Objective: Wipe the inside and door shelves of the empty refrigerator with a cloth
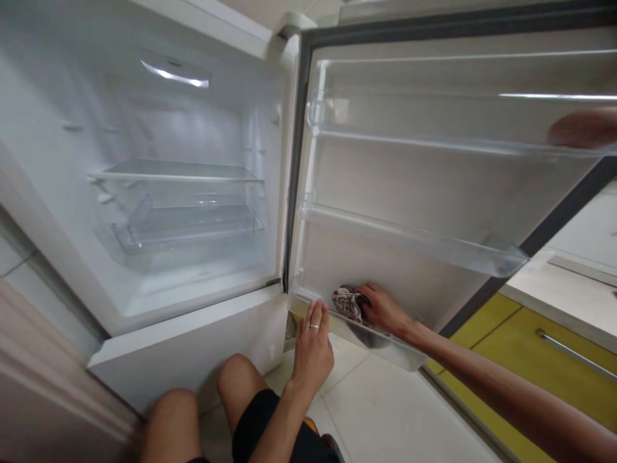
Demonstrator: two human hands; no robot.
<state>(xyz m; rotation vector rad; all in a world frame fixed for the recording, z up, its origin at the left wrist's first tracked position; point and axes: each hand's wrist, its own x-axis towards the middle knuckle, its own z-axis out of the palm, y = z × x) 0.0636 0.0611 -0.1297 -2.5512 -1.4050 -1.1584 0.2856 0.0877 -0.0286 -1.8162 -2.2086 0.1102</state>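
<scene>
An open fridge door (366,173) carries clear bins on its inner side. My right hand (380,308) reaches over the lowest door bin (405,355) and is closed on a crumpled patterned cloth (348,303), which sits against the inner door panel by the bin. Part of the cloth is hidden under my fingers. My left hand (313,347), with a ring on one finger, rests at the front of the same bin near its left end. Its fingers are stretched out, the tips at the bin's rim; the thumb does not show.
Inside the fridge are a glass shelf (178,170) and a clear drawer (193,225). Middle (414,238) and upper (409,138) door bins hang above my hands. What looks like another person's hand (583,128) is blurred at the upper right. Yellow cabinets (530,360) stand behind the door.
</scene>
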